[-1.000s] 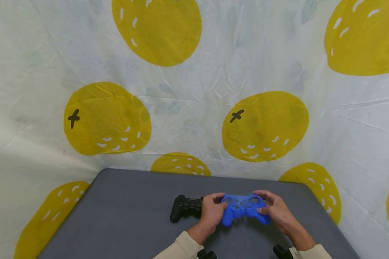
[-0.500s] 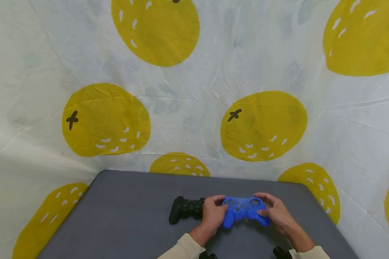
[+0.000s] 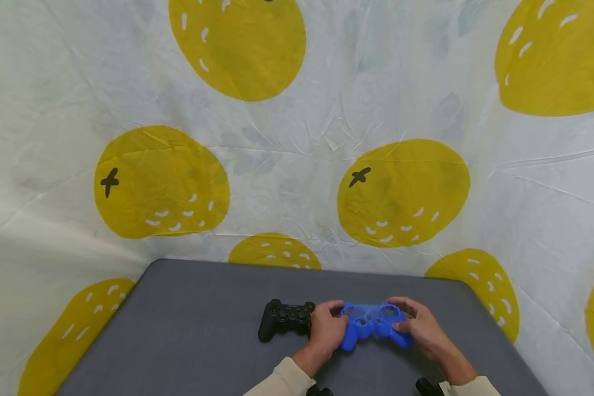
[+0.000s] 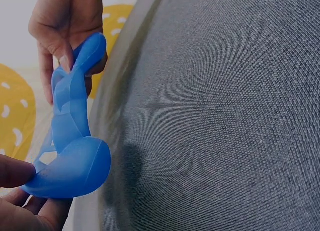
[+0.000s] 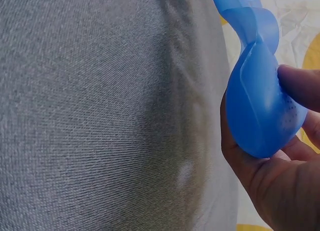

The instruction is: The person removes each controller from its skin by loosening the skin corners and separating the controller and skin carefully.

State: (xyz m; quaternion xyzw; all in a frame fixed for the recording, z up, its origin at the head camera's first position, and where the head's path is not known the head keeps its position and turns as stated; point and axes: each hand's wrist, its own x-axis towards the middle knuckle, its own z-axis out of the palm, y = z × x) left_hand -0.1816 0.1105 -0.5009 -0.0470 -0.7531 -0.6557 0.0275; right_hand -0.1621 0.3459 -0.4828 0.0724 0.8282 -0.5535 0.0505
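A blue silicone controller cover (image 3: 368, 324) with cut-out holes is held up between both hands above the table. My left hand (image 3: 326, 330) pinches its left side, thumb on the front face and fingers behind. My right hand (image 3: 423, 327) grips the opposite side the same way. In the left wrist view the cover (image 4: 75, 116) appears edge-on, its rounded grips hanging clear of the cloth. The right wrist view shows one grip of the cover (image 5: 262, 101) between thumb and fingers. Just left of my left hand lies a black game controller (image 3: 284, 319), its right part hidden behind that hand.
The grey cloth-covered table (image 3: 188, 330) has its far edge a little beyond the hands. Behind it hangs a white curtain (image 3: 287, 192) printed with yellow fruit. Black wrist straps or mounts (image 3: 428, 386) show at the sleeves.
Both hands keep the blue cover almost in the same place, a few pixels lower than a second ago. The black controller lies where it was, with slightly more of it showing.
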